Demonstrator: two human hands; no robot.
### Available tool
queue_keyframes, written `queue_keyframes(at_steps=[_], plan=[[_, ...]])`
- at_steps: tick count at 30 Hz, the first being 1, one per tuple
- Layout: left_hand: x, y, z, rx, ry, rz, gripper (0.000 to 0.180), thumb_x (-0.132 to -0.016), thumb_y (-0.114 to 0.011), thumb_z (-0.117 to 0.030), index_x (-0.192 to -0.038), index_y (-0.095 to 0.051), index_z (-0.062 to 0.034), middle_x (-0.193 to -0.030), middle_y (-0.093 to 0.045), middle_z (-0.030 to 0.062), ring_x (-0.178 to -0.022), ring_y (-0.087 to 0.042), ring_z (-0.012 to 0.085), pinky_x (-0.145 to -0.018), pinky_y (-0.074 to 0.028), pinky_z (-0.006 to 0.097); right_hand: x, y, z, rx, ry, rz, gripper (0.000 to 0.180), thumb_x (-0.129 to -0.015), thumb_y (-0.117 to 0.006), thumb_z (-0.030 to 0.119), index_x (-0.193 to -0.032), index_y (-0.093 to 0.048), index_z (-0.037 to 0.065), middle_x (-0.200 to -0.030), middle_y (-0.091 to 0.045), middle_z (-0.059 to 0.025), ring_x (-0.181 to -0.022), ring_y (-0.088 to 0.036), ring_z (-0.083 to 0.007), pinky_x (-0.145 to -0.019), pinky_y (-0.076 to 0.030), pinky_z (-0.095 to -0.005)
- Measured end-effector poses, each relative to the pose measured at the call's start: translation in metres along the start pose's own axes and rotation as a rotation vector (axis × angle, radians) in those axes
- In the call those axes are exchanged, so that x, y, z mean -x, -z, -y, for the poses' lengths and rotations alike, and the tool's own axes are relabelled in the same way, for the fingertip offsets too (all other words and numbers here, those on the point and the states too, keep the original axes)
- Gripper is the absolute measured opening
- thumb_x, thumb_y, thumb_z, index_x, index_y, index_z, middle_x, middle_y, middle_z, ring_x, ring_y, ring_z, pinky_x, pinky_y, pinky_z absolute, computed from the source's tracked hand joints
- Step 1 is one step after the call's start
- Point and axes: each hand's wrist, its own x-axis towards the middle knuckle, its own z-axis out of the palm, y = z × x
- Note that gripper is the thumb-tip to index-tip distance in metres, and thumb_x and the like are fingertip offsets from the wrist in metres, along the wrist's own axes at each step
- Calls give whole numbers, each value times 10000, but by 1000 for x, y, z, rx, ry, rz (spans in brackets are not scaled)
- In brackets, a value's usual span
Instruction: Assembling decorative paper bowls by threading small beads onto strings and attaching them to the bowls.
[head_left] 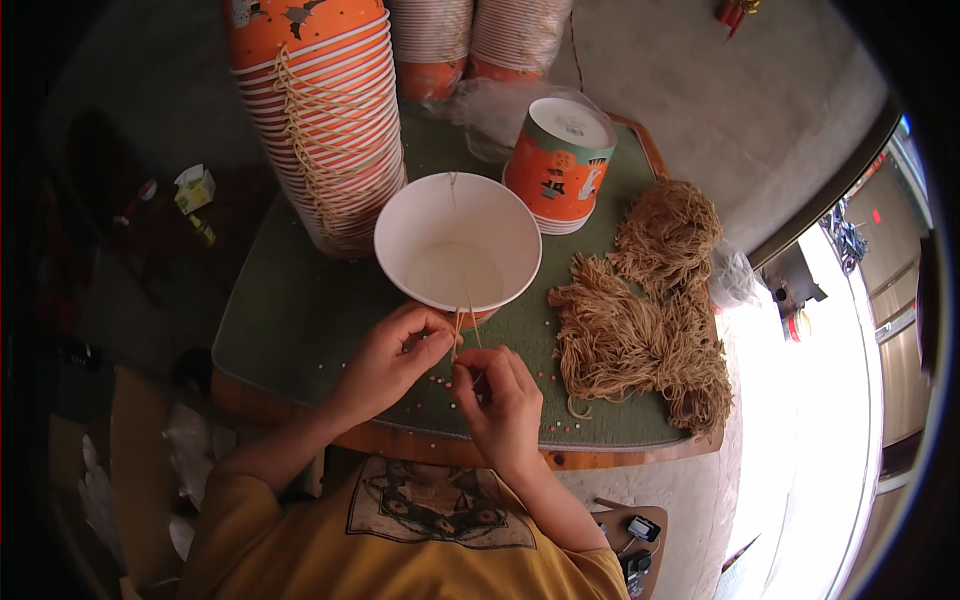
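Note:
A white-lined orange paper bucket (415,235) stands upright on the table in front of me. A thin tan string (459,320) runs from its far rim, across the opening, and down over the near side. My left hand (395,360) pinches the string just below the near rim, thumb and index finger pressed together. Close beside it, my right hand (500,400) is closed on the lower part of the same string, fingers curled. The fingertips hide how the string is looped or knotted between them.
A tall stack of orange buckets (330,120) with string handles rises at the left. An upturned bucket (565,165) stands behind right. Bundles of tan cord (640,330) lie at the right. Small paper dots (440,380) are scattered over the green tabletop (300,310). Wrapped bucket stacks (430,40) stand behind.

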Motion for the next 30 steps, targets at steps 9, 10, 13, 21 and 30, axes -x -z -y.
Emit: queue_keyframes(at_steps=[9,10,13,21,30], plan=[[1,-9,-15,536,421,-20,128,-937,-567,-166,-982,-618,-58,-965,-616,4,-936,-563,80,-863,-438,260,-6,-7,-2,55,72,-12,140,-769,-683,-13,-846,-578,38,-726,-564,-63,-603,-533,-195,-548,-446,-309],[2,-9,-14,535,420,-20,128,-937,-567,-166,-982,-618,-58,-965,-616,4,-936,-563,80,-863,-438,260,-7,-7,-3,50,81,-27,144,-767,-683,-12,-849,-575,38,-729,-566,-65,-607,-533,-203,-554,-448,-315],[4,-8,-10,568,402,-6,128,-935,-566,-164,-990,-615,-59,-972,-618,3,-945,-570,86,-866,-440,279,-5,-7,-2,51,39,10,149,-763,-682,-12,-849,-573,42,-735,-571,-66,-615,-540,-220,-567,-452,-324],[-5,-9,-1,704,381,-39,134,-933,-569,-155,-988,-618,-44,-902,-612,11,-871,-576,100,-822,-454,265,-6,-7,-2,102,184,29,212,-714,-674,-30,-842,-529,60,-739,-554,-66,-627,-543,-245,-572,-454,-348],[-15,-12,3,780,384,-181,133,-935,-586,-155,-977,-627,-36,-862,-615,19,-820,-572,102,-782,-457,248,-8,-3,-7,249,358,139,239,-693,-677,47,-856,-503,64,-783,-522,-64,-676,-539,-232,-557,-474,-346]])
